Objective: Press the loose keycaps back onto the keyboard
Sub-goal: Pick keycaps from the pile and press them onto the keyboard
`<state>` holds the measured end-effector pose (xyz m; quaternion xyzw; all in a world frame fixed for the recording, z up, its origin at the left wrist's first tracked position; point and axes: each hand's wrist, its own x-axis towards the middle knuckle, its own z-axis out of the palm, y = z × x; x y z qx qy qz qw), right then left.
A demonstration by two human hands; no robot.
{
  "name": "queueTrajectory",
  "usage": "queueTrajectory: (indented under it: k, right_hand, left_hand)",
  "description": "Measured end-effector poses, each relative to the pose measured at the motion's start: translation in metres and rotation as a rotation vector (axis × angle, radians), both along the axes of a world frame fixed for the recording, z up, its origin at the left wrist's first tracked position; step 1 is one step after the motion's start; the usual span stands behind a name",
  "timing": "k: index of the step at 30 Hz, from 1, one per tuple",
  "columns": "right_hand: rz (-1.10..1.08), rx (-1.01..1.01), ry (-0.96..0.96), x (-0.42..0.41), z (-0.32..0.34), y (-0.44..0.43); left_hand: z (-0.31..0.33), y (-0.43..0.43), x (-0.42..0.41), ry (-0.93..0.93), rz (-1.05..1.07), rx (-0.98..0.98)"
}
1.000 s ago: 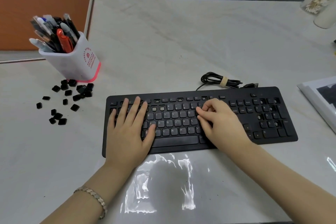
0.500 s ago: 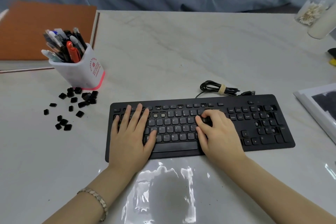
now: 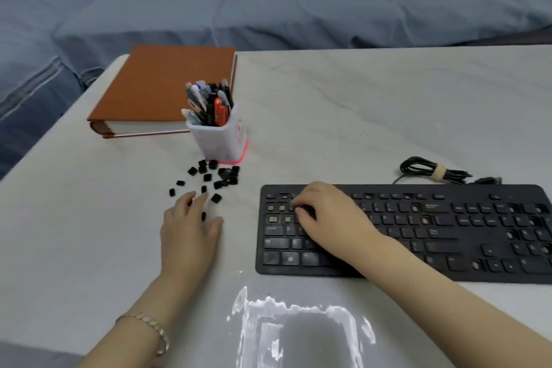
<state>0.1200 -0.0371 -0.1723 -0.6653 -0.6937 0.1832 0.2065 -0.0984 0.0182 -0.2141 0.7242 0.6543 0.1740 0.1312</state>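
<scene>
A black keyboard [image 3: 448, 251] lies at the right of the white table, with several bare key sockets [image 3: 272, 219] near its top left corner. Several loose black keycaps [image 3: 221, 178] are scattered left of it, in front of a pen cup. My left hand [image 3: 191, 230] lies on the table at the near edge of that scatter, fingers stretched out among the nearest caps, one cap [image 3: 204, 216] showing between them. My right hand [image 3: 331, 218] rests on the keyboard's left part, fingers bent with the tips on the keys beside the bare sockets.
A white pen cup [image 3: 221, 142] full of pens stands just behind the keycaps, and a brown book [image 3: 167, 89] lies behind it. The keyboard's coiled cable [image 3: 433, 172] sits behind the keyboard. A blue sofa runs along the table's far edge. The table's left edge is close.
My left hand left the keyboard and moved left onto the table at the loose keycaps. My right hand shifted from the keyboard's middle to its left part. The view swung left and up.
</scene>
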Motion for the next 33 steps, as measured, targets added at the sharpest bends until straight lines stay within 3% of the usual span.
queueTrajectory:
  k: [4, 11, 20, 28, 31, 33]
  right_hand:
    - [0.108, -0.066, 0.012, -0.037, 0.004, 0.021]
    - [0.215, -0.198, -0.053, -0.089, -0.014, 0.053]
    - [0.174, -0.185, -0.045, -0.121, -0.027, 0.113]
    - [0.202, -0.185, -0.191, -0.136, -0.036, 0.134]
    - [0.175, -0.125, -0.103, -0.131, -0.034, 0.124]
    - [0.089, -0.089, 0.082, -0.126, -0.028, 0.11]
  left_hand:
    - [-0.001, 0.023, -0.025, 0.002, -0.009, -0.123]
    - [0.004, 0.037, -0.043, -0.204, -0.12, -0.214]
    - [0.006, 0.032, -0.062, -0.4, -0.038, -0.308]
    - [-0.002, 0.032, -0.063, -0.618, 0.153, -0.268]
    - [0.001, 0.031, -0.062, -0.765, 0.226, -0.277]
    - [0.007, 0.03, -0.059, -0.974, 0.298, -0.345]
